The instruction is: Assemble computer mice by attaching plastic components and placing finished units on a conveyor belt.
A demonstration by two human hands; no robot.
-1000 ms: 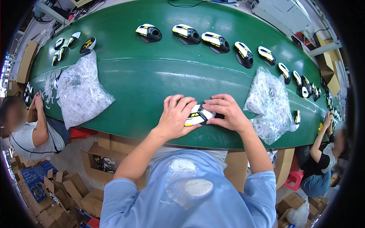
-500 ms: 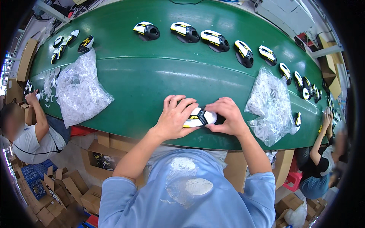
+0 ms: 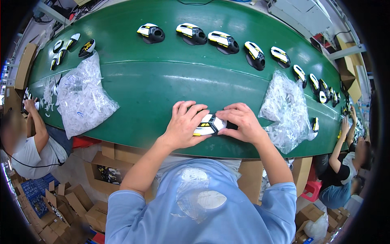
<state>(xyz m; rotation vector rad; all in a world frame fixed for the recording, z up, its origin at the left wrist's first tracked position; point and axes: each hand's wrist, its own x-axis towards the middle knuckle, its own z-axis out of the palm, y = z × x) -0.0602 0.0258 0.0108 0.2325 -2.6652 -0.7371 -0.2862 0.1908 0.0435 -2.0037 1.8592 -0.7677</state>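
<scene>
A rounded plastic shell (image 3: 206, 125) in white, black and yellow lies near the table's front edge, between my two hands. My left hand (image 3: 186, 125) is wrapped over its left end, fingers along the top and thumb at the near side. On the shell's right end sits a pale, clear-looking cap (image 3: 219, 123). My right hand (image 3: 243, 123) closes over that end, with thumb and fingers pressed on the cap and shell. Its fingertips partly cover the cap. Similar shells (image 3: 223, 42) stand in a curved row along the far side.
Bags of clear plastic pieces lie left (image 3: 83, 99) and right (image 3: 282, 110) on the green table (image 3: 183, 87). More shells (image 3: 86, 48) are at the far left. People work at both sides. Cardboard boxes (image 3: 107, 171) stand below the front edge.
My right hand has shifted slightly and its fingers now lie further over the shell's right end. My left hand keeps its hold. The whole view has shifted a little.
</scene>
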